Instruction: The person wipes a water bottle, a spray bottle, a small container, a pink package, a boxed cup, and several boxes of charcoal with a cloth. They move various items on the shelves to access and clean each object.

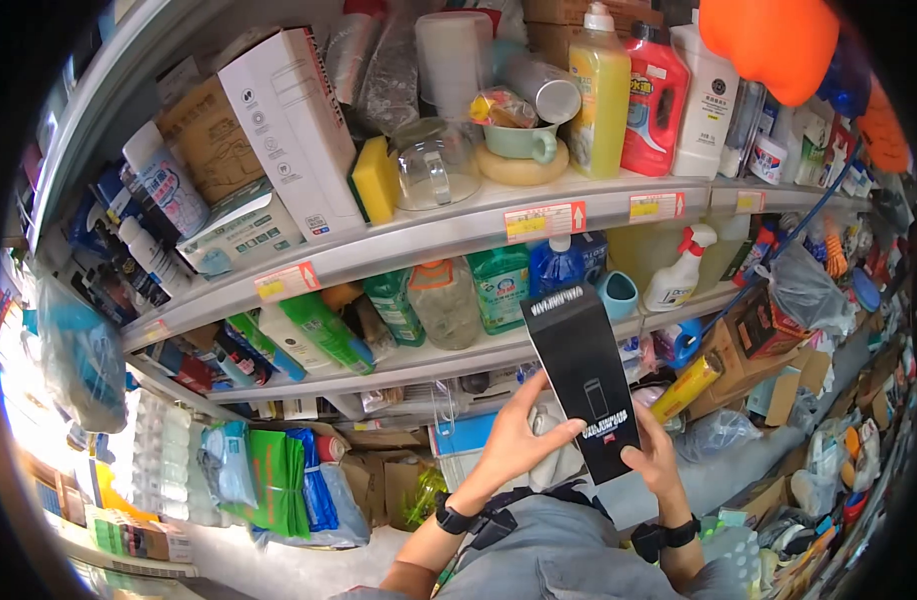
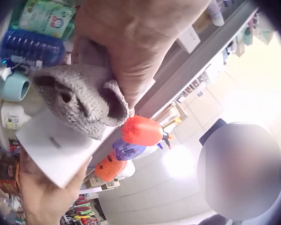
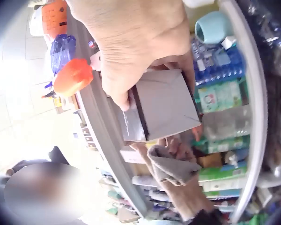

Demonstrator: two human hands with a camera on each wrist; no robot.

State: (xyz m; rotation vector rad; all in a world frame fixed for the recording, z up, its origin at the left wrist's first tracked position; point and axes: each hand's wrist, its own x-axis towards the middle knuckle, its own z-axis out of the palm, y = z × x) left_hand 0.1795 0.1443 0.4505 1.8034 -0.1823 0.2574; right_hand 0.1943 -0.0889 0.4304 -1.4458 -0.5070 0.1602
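Steadily, my left hand [image 1: 519, 440] grips a crumpled grey cloth [image 1: 559, 455], thumb touching the tall black cardboard box [image 1: 584, 385]. The box tilts before the grey metal shelf [image 1: 419, 240], my right hand [image 1: 657, 458] curled round its right side

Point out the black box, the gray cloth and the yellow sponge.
Black box [image 1: 587, 385]: head view, middle of its long printed face.
Gray cloth [image 2: 84, 91]: left wrist view, a bunched fold near its middle.
Yellow sponge [image 1: 377, 180]: head view, its upright side.
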